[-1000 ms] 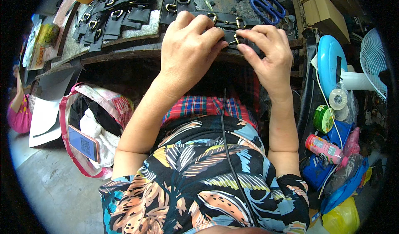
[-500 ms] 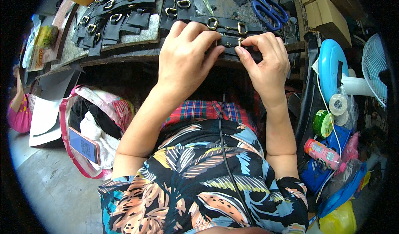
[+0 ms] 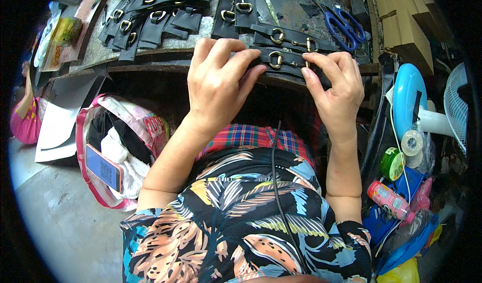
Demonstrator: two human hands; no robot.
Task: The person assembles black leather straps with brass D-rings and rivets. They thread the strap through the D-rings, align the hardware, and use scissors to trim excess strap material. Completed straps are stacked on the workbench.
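Note:
A black leather strap [image 3: 288, 58] with a gold-coloured D-shaped ring [image 3: 275, 59] lies along the bench's near edge, between my hands. My left hand [image 3: 217, 84] has its thumb and forefinger closed at the strap's left end, just left of the ring. At the strap's right side, my right hand [image 3: 337, 89] pinches a gold-coloured metal bar [image 3: 307, 62] between thumb and forefinger. Right behind it lies a second black strap [image 3: 293, 37] with similar gold hardware, untouched. My fingers cover both ends of the nearer strap.
Blue-handled scissors [image 3: 344, 28] lie at the back right. More black straps [image 3: 165, 12] with gold hardware are piled on the bench's left. Cardboard boxes [image 3: 406, 27] and a fan [image 3: 456, 107] stand to the right. A bag [image 3: 85, 155] holding a phone [image 3: 104, 168] sits lower left.
The view has shifted, so the bench appears farther right. My left fingers have moved left along the strap, uncovering its D-shaped ring. My right hand stays at the metal bar.

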